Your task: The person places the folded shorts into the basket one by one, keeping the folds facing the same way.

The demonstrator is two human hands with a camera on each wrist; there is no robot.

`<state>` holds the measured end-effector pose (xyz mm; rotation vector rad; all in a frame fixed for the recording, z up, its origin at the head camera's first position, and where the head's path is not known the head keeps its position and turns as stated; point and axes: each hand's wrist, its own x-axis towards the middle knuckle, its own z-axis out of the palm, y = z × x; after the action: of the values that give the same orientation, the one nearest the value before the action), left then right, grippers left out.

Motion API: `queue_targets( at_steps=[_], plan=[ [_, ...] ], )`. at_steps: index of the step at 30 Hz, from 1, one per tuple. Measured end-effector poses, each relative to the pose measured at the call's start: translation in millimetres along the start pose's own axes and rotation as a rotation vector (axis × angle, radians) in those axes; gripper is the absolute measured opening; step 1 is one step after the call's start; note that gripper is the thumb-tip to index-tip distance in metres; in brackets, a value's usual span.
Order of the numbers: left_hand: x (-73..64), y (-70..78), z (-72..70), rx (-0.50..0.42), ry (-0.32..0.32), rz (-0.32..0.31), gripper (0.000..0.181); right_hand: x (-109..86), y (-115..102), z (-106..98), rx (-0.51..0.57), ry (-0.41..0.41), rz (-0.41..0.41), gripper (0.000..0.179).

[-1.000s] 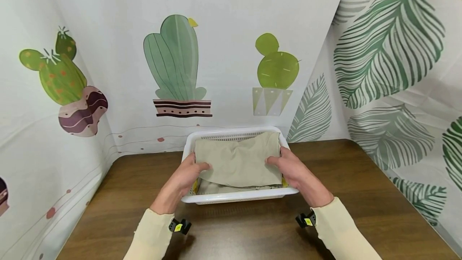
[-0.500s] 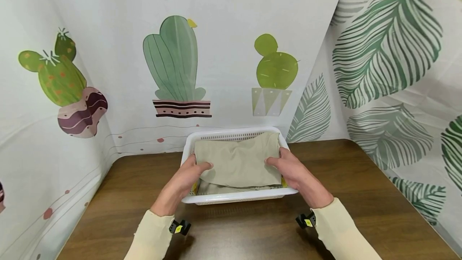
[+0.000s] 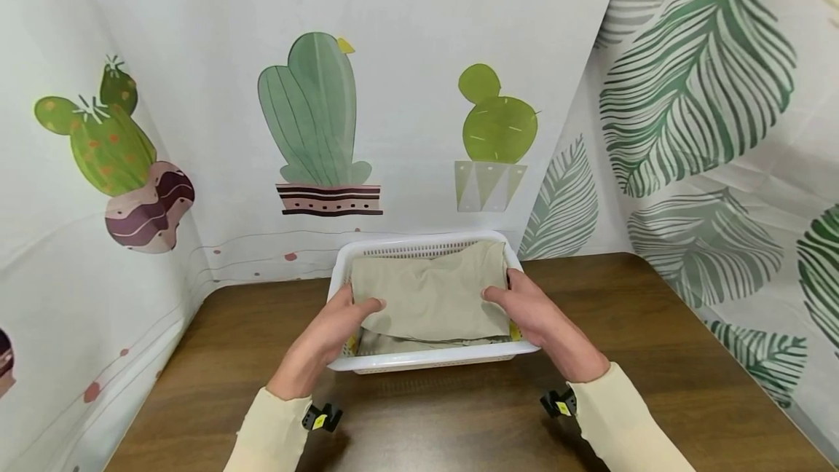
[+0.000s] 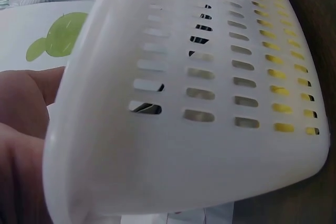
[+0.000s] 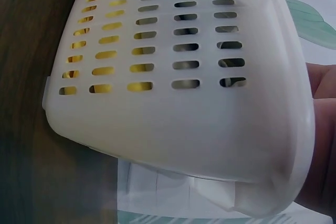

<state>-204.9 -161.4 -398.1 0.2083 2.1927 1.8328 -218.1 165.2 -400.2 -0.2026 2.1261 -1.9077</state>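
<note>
In the head view a folded khaki cloth point(image 3: 429, 297) lies in a white plastic basket point(image 3: 426, 363) with slotted walls. My left hand point(image 3: 333, 326) reaches over the basket's left rim and holds the cloth's left side, thumb on top. The right hand point(image 3: 532, 310) grips the opposite side the same way. The other fingers of both hands are mostly hidden by the cloth and basket. Each wrist view is filled by an end wall of the basket, with part of the left hand point(image 4: 23, 124) and part of the right hand point(image 5: 323, 140) beyond its rim.
Under the basket is a brown wooden table point(image 3: 446, 421), its back edge close to a white curtain point(image 3: 419, 93) printed with cacti and leaves. More khaki cloth point(image 3: 393, 343) lies below the folded one. Something yellow point(image 5: 110, 40) shows through the basket's slots.
</note>
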Motion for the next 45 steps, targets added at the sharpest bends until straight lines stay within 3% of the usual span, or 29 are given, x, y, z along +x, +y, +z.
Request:
queue_targets(
  at_steps=[9,16,25,33,41,45],
  plan=[
    [-6.3,0.9,-0.6,0.015,-0.007,0.003,0.044,-5.4,-2.5,2.4,-0.036,0.037,-0.005,0.053],
    [-13.9,2.9,0.7,0.048,0.01,-0.018,0.064,-8.9,-3.9,3.1,-0.046,0.04,-0.024,0.051],
    [-20.5,7.2,2.8,0.112,0.033,-0.022,0.067,-14.1,-4.7,1.8,-0.08,0.065,-0.044,0.054],
    [-26.1,8.0,3.1,0.153,0.052,-0.028,0.068,-21.8,-8.6,0.4,-0.147,0.068,-0.05,0.071],
    [-37.9,13.5,3.4,0.276,0.08,-0.077,0.1,-28.1,-12.0,-2.1,-0.201,0.087,-0.009,0.078],
    [-43.3,17.0,4.0,0.284,0.077,-0.079,0.101,-32.6,-13.7,-4.1,-0.219,0.087,-0.011,0.079]
  ],
)
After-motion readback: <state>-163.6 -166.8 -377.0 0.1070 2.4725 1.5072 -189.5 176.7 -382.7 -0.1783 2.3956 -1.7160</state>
